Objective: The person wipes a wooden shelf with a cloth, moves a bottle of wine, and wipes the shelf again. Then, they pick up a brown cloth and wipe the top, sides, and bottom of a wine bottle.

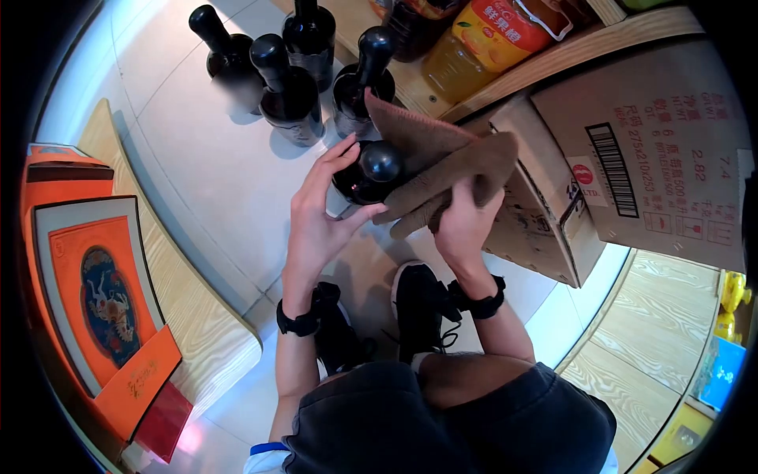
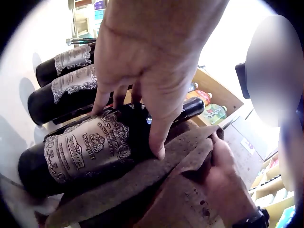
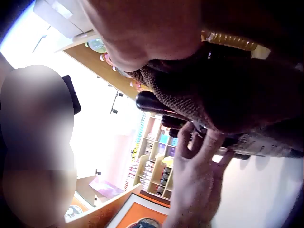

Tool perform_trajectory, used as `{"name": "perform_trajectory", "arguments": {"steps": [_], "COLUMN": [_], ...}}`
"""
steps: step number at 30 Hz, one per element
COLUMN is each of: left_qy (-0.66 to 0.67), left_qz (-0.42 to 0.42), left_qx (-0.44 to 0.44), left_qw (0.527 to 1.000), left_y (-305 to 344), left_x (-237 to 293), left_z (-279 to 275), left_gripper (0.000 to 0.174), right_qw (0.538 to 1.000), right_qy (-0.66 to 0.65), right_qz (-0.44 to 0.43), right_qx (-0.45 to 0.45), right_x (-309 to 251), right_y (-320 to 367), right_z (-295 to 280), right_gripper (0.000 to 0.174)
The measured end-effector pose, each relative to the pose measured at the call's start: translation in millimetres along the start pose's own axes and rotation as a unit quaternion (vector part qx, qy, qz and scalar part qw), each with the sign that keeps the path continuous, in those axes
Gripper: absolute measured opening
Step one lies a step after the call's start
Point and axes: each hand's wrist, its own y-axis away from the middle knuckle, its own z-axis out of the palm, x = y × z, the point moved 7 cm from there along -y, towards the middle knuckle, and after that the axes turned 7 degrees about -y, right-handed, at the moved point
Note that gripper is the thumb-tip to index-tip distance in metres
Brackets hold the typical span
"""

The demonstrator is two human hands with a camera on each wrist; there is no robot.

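Observation:
My left hand (image 1: 314,221) holds a dark wine bottle (image 1: 380,164) near its shoulder, thumb on one side and fingers on the other. A silver-grey ornate label (image 2: 88,148) shows on that bottle in the left wrist view. In my right hand (image 1: 467,227) is a folded brown cloth (image 1: 442,178), gripped in a bunch and lying against the bottle's side. The right wrist view shows the cloth (image 3: 190,102) dark and close, hiding much of the bottle. Beyond stand several similar bottles (image 1: 290,103) with black tops.
An opened cardboard carton (image 1: 533,225) stands at the right, beside a larger printed box (image 1: 655,150). Drink bottles (image 1: 482,47) fill a wooden shelf at the back. Orange gift boxes (image 1: 99,284) sit on a wooden ledge at the left. My shoes (image 1: 418,304) are on the tiled floor.

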Motion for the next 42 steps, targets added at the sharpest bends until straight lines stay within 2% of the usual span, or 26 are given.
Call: {"name": "perform_trajectory", "arguments": {"steps": [2, 3, 4, 6, 7, 9, 10, 12, 13, 14, 16, 20, 23, 29, 32, 34, 38, 40, 42], "left_qy": [0.001, 0.001, 0.004, 0.007, -0.006, -0.018, -0.022, -0.026, -0.021, -0.016, -0.025, -0.034, -0.014, -0.001, -0.016, -0.008, -0.014, -0.001, 0.013], "left_qz": [-0.009, -0.008, -0.007, -0.006, -0.015, -0.022, -0.037, -0.054, -0.042, -0.030, -0.029, -0.042, -0.069, -0.052, -0.062, -0.066, -0.064, -0.061, -0.058], "left_qx": [0.015, 0.015, 0.017, 0.019, 0.011, 0.004, -0.001, -0.004, 0.002, 0.006, 0.002, 0.008, -0.002, 0.001, -0.009, -0.007, -0.004, -0.002, 0.001], "left_qw": [1.000, 1.000, 1.000, 1.000, 1.000, 1.000, 0.999, 0.998, 0.999, 0.999, 0.999, 0.999, 0.998, 0.999, 0.998, 0.998, 0.998, 0.998, 0.998], "left_y": [0, 0, 0, 1, 4, 6, 6, 6, 6, 5, 5, 7, 6, 5, 5, 5, 7, 6, 6], "left_x": [-1, 0, 0, -2, -7, -10, -11, -11, -8, -6, -9, -11, -8, -12, -13, -14, -21, -18, -18], "left_z": [-2, -1, -1, -2, -2, -2, -3, -5, -6, -6, -5, -6, -6, -4, -4, -3, 0, 0, 0], "left_gripper": [0.072, 0.072, 0.072, 0.072, 0.073, 0.074, 0.076, 0.077, 0.077, 0.076, 0.075, 0.072, 0.071, 0.066, 0.065, 0.066, 0.067, 0.067, 0.067], "right_qw": [0.965, 0.939, 0.940, 0.963, 0.963, 0.976, 0.976, 0.956, 0.959, 0.959, 0.973, 0.973, 0.967, 0.963, 0.972, 0.984, 0.990, 0.977, 0.985], "right_qy": [-0.261, -0.338, -0.338, -0.243, -0.242, -0.145, -0.144, -0.067, -0.115, -0.114, -0.089, -0.072, -0.111, -0.158, -0.120, -0.077, -0.068, 0.026, 0.021], "right_qz": [0.010, 0.025, 0.025, 0.118, 0.118, 0.126, 0.126, 0.162, 0.112, 0.114, 0.017, -0.001, -0.015, -0.013, -0.029, -0.006, 0.040, -0.126, -0.092], "right_qx": [-0.010, -0.051, -0.050, 0.001, 0.001, -0.106, -0.107, -0.236, -0.232, -0.232, -0.211, -0.217, -0.228, -0.220, -0.200, -0.163, -0.120, -0.172, -0.143], "right_x": [4, 3, -8, -16, -14, -13, -18, -26, -24, -11, -9, -7, -7, -3, 6, 17, 28, 26, 35], "right_y": [-5, -8, -9, -8, -9, -16, -21, -25, -25, -22, -24, -20, -23, -17, -11, -8, -5, 0, 1], "right_z": [2, 8, 13, 20, 20, 37, 39, 60, 65, 67, 65, 66, 69, 67, 54, 45, 34, 32, 28], "right_gripper": [0.032, 0.037, 0.037, 0.025, 0.025, 0.031, 0.031, 0.040, 0.042, 0.042, 0.045, 0.047, 0.049, 0.055, 0.049, 0.040, 0.033, 0.054, 0.051]}}
